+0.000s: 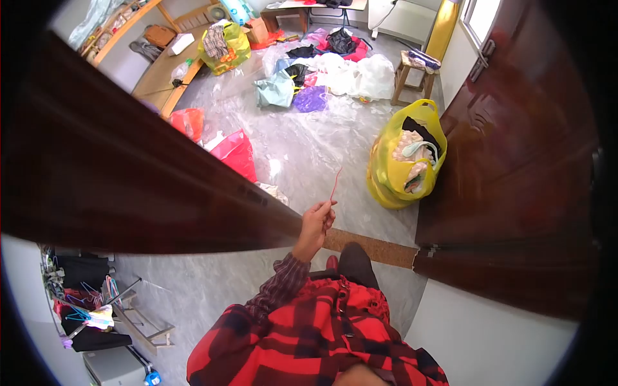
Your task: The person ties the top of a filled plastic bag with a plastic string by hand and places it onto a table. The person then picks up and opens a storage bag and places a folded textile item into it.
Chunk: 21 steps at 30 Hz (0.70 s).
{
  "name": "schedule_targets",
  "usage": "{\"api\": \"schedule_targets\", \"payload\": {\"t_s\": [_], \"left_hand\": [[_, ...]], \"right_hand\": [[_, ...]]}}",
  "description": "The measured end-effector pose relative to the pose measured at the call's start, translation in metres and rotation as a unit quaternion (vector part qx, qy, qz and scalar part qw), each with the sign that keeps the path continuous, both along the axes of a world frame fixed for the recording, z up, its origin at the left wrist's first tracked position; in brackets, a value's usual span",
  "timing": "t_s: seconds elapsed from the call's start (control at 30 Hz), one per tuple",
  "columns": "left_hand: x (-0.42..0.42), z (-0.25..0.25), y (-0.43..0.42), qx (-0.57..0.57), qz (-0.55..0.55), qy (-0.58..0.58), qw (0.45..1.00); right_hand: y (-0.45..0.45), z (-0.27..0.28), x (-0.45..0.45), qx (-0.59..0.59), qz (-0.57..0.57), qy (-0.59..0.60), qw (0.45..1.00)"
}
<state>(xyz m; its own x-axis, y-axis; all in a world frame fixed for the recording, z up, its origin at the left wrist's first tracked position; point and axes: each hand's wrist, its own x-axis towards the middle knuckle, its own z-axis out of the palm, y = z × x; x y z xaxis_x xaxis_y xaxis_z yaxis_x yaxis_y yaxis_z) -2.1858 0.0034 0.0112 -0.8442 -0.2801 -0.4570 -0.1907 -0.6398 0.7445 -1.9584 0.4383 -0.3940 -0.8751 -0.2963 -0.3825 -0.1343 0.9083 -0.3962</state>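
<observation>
My left hand (315, 225) is raised in front of the doorway, with its fingers closed in a pinch. A thin red string (335, 183) sticks up from the fingertips, its upper end free and slightly bent. A dark plaid sleeve (283, 283) covers that forearm. Nowhere in the picture can my right hand be made out. The nearest large thing to the left hand is the dark brown door frame (193, 212) on its left. Beyond the threshold, to the right, a yellow plastic bag (384, 170) stands full of clothes.
A brown door (515, 161) stands open on the right. White, black and purple bags (310, 98) are heaped on the far floor, beside a wooden stool (404, 80). Pink bags (238, 154) lie behind the frame. A folding rack (151, 328) with hangers is at lower left.
</observation>
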Motion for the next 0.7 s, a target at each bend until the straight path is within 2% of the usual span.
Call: {"api": "schedule_targets", "payload": {"t_s": [0.1, 0.23, 0.33, 0.37, 0.4, 0.43, 0.47, 0.5, 0.53, 0.6, 0.67, 0.7], "left_hand": [[-0.037, -0.008, -0.015, 0.029, 0.031, 0.015, 0.999], [-0.085, -0.016, -0.049, 0.035, 0.083, -0.019, 0.996], [-0.116, -0.025, -0.088, 0.012, 0.154, -0.033, 0.987], [-0.125, -0.028, -0.101, -0.007, 0.197, -0.046, 0.979], [-0.131, -0.030, -0.112, 0.014, 0.231, -0.038, 0.972], [-0.136, -0.028, -0.123, 0.033, 0.261, -0.029, 0.964], [-0.141, -0.019, -0.130, 0.027, 0.262, -0.012, 0.965], [-0.150, -0.013, -0.137, 0.020, 0.288, -0.027, 0.957], [-0.156, -0.009, -0.144, 0.008, 0.304, -0.041, 0.952], [-0.168, -0.008, -0.154, 0.004, 0.327, -0.063, 0.943], [-0.179, -0.013, -0.165, 0.024, 0.355, -0.077, 0.931], [-0.189, -0.013, -0.168, 0.024, 0.357, -0.084, 0.930]], "right_hand": [[-0.030, -0.009, -0.067, -0.069, -0.064, -0.020, 0.995], [-0.112, -0.021, -0.234, -0.166, -0.138, -0.037, 0.976], [-0.126, -0.042, -0.310, -0.241, -0.186, -0.051, 0.951], [-0.154, 0.045, -0.373, -0.240, -0.177, -0.058, 0.953], [-0.185, 0.088, -0.422, -0.178, -0.141, -0.133, 0.965], [-0.199, 0.078, -0.461, -0.226, -0.063, -0.085, 0.968], [-0.220, 0.085, -0.502, -0.365, -0.255, -0.262, 0.856], [-0.241, 0.089, -0.546, -0.266, -0.210, -0.232, 0.912], [-0.267, 0.109, -0.580, -0.318, -0.247, -0.216, 0.889], [-0.305, 0.122, -0.647, -0.352, -0.240, -0.228, 0.876], [-0.346, 0.171, -0.692, -0.385, -0.257, -0.240, 0.853], [-0.359, 0.168, -0.712, -0.381, -0.258, -0.246, 0.853]]}}
